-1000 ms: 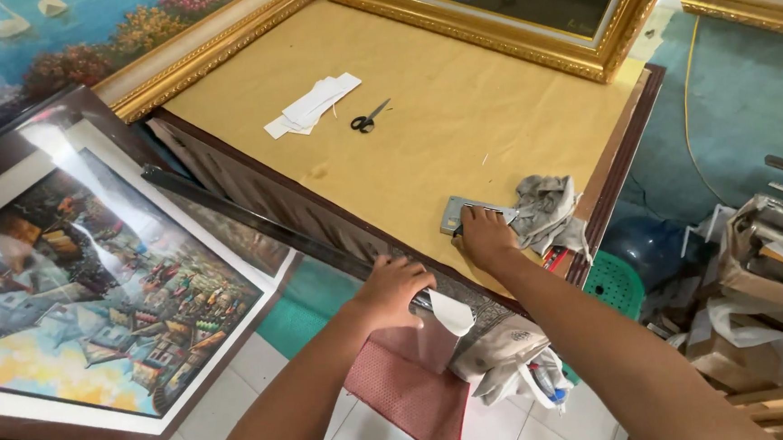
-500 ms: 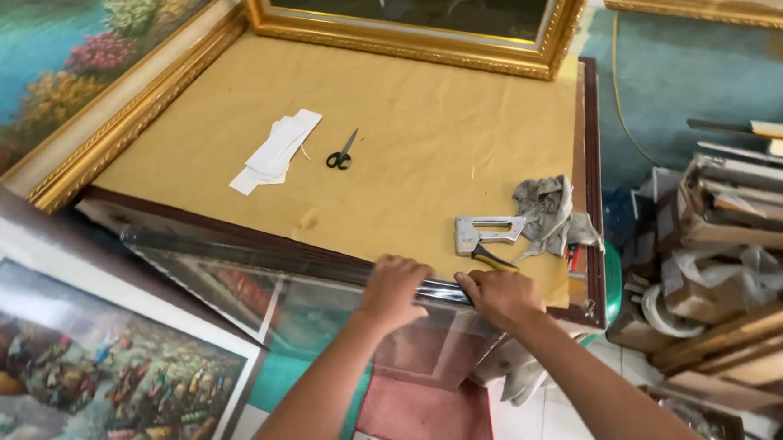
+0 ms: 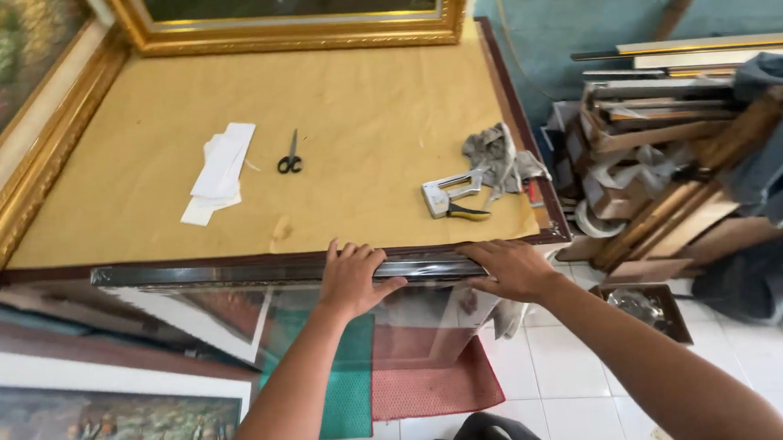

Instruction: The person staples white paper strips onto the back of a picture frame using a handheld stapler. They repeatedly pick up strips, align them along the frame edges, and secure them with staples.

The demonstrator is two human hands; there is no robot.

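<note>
While both hands grip the top edge of a glazed dark frame [image 3: 286,270], it stands upright against the near edge of the paper-covered work surface [image 3: 348,96].

Far left: gilt frame [image 3: 8,171] leaning, a framed painting [image 3: 106,437] low down. On the brown paper, white paper strips [image 3: 221,171], then black scissors [image 3: 290,155], apart from each other. Left hand [image 3: 351,277] curled over the frame's top rail, fingers wrapped, closed on it. Right hand [image 3: 508,267] just beside, flatter, palm pressing the rail's right end, fingers bent over it. Staple gun [image 3: 449,198] and grey rag [image 3: 496,155] near the right corner; wood offcuts [image 3: 678,166] stacked far right. Judged step: steadying or lifting the frame at the table's edge. Next move likely needs an even two-handed lift, keeping the glass clear of the staple gun.
</note>
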